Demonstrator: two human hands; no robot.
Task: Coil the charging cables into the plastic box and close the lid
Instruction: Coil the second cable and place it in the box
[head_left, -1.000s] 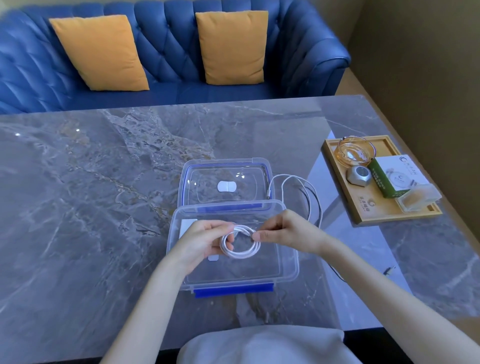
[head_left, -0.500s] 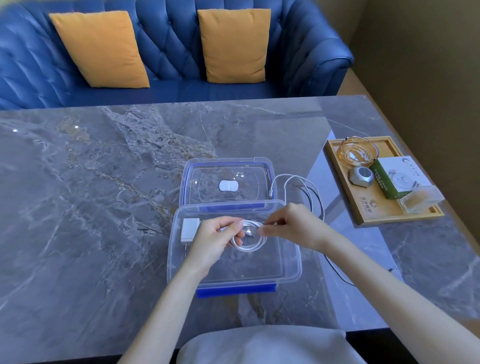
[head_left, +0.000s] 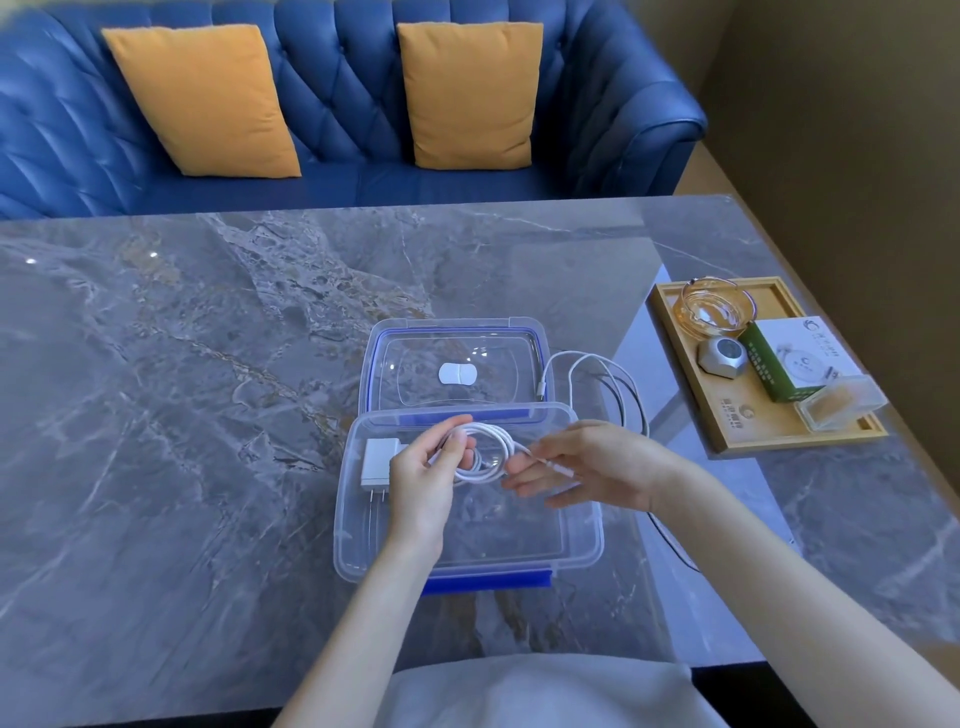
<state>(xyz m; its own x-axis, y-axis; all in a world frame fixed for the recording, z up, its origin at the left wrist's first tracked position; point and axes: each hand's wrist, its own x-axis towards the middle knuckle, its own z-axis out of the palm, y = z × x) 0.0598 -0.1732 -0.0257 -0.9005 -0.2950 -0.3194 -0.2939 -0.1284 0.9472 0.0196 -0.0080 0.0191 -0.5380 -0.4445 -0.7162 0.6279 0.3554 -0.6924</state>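
Note:
A clear plastic box (head_left: 587, 540) with a blue front clip sits on the marble table, its clear lid (head_left: 457, 371) lying open behind it. My left hand (head_left: 428, 478) pinches a white cable coil (head_left: 493, 441) above the box. My right hand (head_left: 592, 465) is beside the coil with fingers spread, the cable's plug end lying across its fingertips. A white charger plug (head_left: 378, 460) rests in the box's left end. A second white cable (head_left: 587, 364) and a dark cable (head_left: 623, 389) lie loose on the table right of the lid.
A wooden tray (head_left: 737, 431) at the right holds a glass dish (head_left: 717, 309), a small metallic gadget (head_left: 723, 354), a green-and-white carton (head_left: 795, 358) and a clear case (head_left: 841, 402). A blue sofa (head_left: 353, 104) with two orange cushions stands behind the table.
Both hands lowered the white coil toward the box's back left. My right hand has loosened its pinch and spread its fingers. The charger plug is now uncovered.

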